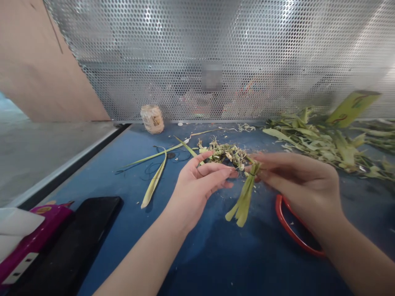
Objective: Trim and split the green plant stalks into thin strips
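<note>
A small bundle of green leaf strips (243, 201), tied near its top, hangs between the hands with its loose ends downward. My right hand (298, 179) pinches it at the tied top. My left hand (205, 183) is just left of the bundle, thumb and fingertips drawn together; whether something thin is between them is too small to make out. Behind the hands lies a heap of dry plant scraps (225, 152). Under my right hand, a red scissor handle (288, 230) shows, its blades hidden.
A phone (89, 230) and a magenta object (43, 234) lie at left. A wrapped roll (152, 119) stands by the perforated metal panel (185, 49). Leaves (336, 148) and a yellow-green box (353, 107) are at right. A loose leaf strip (154, 181) lies left of my hands.
</note>
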### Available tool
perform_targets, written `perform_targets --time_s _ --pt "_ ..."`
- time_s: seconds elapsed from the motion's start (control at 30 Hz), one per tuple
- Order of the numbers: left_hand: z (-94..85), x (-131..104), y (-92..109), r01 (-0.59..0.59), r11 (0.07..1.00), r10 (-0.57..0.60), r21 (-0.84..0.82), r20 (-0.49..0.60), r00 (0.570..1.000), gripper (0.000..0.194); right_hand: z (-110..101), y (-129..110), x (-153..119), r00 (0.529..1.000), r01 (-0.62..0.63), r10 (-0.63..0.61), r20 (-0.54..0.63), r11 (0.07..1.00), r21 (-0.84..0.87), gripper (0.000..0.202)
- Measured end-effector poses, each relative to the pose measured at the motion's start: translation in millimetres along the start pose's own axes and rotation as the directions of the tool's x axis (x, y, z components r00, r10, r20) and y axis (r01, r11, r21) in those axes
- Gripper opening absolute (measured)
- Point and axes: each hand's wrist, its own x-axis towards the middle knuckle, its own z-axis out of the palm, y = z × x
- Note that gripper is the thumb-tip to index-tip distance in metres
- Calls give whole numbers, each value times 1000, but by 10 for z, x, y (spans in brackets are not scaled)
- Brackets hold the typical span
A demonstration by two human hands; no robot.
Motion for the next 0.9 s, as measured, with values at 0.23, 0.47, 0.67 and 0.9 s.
perform_targets --time_s 0.23,0.47,0.67,0.9 --pt "8 44 -12 74 994 -78 -86 -45 996 50 44 29 -10 991 -130 132 -4 981 145 28" --pt "37 42 -4 158 944 -174 -290 -30 984 46 116 89 3 950 -271 304 -62 910 315 17" --pt "60 23 25 168 906 -196 -390 -35 980 25 242 48 -18 852 -454 523 -19 756 471 23" --pt "64 8 -72 -81 989 88 -125 51 995 26 271 42 -50 856 -449 517 -2 745 494 27"
